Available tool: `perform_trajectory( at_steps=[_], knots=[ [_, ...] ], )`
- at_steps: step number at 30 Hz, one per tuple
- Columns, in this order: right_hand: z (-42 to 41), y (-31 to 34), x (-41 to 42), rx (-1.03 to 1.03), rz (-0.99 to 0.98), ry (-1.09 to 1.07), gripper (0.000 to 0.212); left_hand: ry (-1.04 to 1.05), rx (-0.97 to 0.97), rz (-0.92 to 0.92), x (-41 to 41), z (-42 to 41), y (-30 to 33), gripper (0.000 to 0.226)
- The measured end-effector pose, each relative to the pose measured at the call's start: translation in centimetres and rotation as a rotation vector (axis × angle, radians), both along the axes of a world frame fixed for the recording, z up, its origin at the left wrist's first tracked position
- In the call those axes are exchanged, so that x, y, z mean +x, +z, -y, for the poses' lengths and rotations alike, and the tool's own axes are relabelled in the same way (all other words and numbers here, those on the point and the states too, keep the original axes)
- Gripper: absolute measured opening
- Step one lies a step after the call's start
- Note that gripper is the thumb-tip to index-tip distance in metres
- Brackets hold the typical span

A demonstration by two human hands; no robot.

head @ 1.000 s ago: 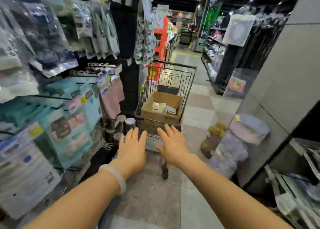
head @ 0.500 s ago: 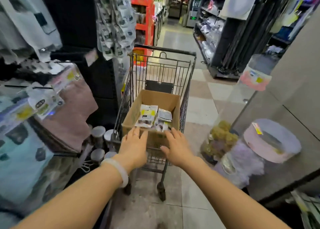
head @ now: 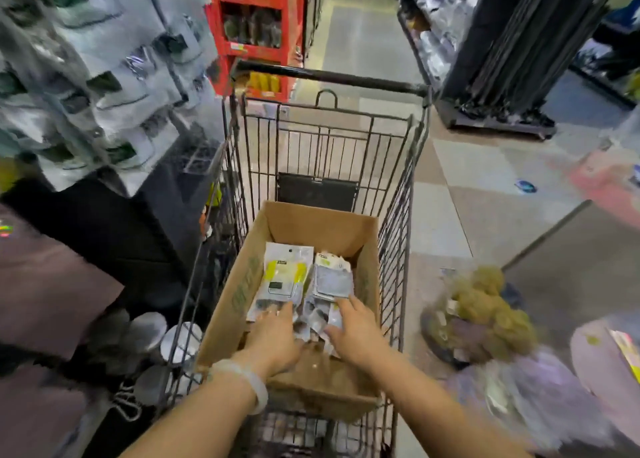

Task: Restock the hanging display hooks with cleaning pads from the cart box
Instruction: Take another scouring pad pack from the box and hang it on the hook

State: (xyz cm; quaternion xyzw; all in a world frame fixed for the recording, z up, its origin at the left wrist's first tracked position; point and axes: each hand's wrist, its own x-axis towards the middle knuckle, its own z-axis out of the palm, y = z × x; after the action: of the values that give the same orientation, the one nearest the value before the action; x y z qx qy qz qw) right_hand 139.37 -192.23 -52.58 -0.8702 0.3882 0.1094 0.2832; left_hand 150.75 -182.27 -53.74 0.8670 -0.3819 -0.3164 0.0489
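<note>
A brown cardboard box (head: 313,223) sits in a wire shopping cart (head: 332,139) straight ahead. Packs of cleaning pads lie in it: one with a yellow label (head: 282,275) on the left, a grey stack (head: 332,279) on the right. My left hand (head: 273,341), with a pale bracelet on the wrist, reaches into the box with its fingertips on the yellow-label pack. My right hand (head: 353,327) lies on the lower grey packs, fingers spread. Neither hand has visibly closed around a pack. Hanging packets (head: 104,87) fill the display at upper left.
Pinkish-brown cloths (head: 45,284) hang low on the left, with round metal lids (head: 180,341) beside the cart. A red shelf unit (head: 256,24) stands beyond the cart. Bagged yellow sponges (head: 485,312) and lilac goods (head: 540,395) sit on the right. The tiled aisle (head: 485,187) runs ahead.
I have come closer to the cart and look down into it. Both hands moved from the cart's near edge forward into the box onto the packs.
</note>
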Motion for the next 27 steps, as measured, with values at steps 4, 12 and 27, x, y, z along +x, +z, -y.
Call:
perform_trajectory(
  at_steps=[4,12,27],
  knots=[
    [5.5,-6.1,4.3,0.075,-0.034,-0.098,0.06,0.04,-0.038,-0.098,3.7,6.6,-5.8,0.061],
    [13.6,-15.3,10.1,0.236,0.002,-0.496,0.053,0.083,-0.154,-0.186,6.9,15.6,-15.3,0.052],
    [13.7,-13.0,12.3,0.382,0.243,-0.792,0.03,0.651,-0.398,-0.483,9.0,17.0,-14.2,0.047]
  ],
)
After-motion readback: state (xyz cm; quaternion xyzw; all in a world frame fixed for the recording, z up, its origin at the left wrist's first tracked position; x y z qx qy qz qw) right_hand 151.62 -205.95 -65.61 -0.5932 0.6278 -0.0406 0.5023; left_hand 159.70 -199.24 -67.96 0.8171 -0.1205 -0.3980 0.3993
